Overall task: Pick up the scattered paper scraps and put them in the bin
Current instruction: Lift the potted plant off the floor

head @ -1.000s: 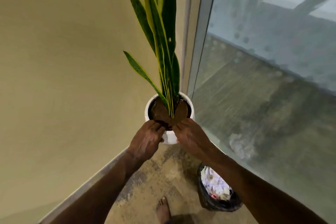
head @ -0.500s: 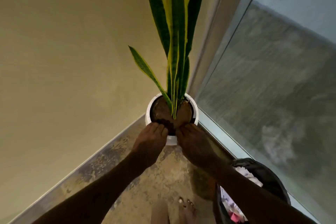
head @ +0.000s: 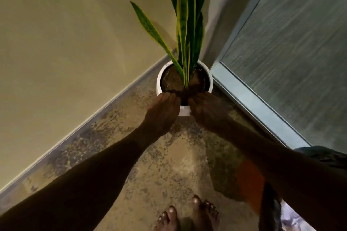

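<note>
Pot (head: 185, 111) in corner, bin (head: 270, 210) right

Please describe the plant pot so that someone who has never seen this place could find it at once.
Look at the floor corner where the beige wall meets the glass door. There stands a round white pot with brown soil, both hands on its near rim. It alone holds tall green, yellow-edged leaves.

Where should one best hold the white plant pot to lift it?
Hold the pot by its round wall, one hand on each side, coming from the open floor side. The tall leaves fill the top, and wall and glass stand close behind.
</note>
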